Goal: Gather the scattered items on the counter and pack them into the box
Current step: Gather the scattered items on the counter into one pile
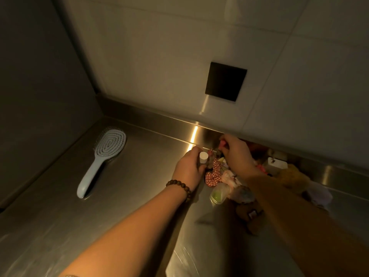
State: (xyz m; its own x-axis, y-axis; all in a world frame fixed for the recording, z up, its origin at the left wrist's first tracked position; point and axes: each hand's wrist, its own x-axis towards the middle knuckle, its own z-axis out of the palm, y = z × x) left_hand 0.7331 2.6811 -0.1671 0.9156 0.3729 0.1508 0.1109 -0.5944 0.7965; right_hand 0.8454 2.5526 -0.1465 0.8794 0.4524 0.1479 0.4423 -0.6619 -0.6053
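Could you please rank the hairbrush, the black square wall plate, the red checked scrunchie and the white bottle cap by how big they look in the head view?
1. Hairbrush
2. Black square wall plate, though it lies farther from the camera, so its apparent size may understate it
3. Red checked scrunchie
4. White bottle cap

Two bare arms reach out, with no sleeves on them. The left hand [188,166] has a bracelet [180,186] around its wrist, made of small, round, dark brown beads strung in a row like little wooden balls. The right hand [236,151] has nothing on the part of its wrist that shows.
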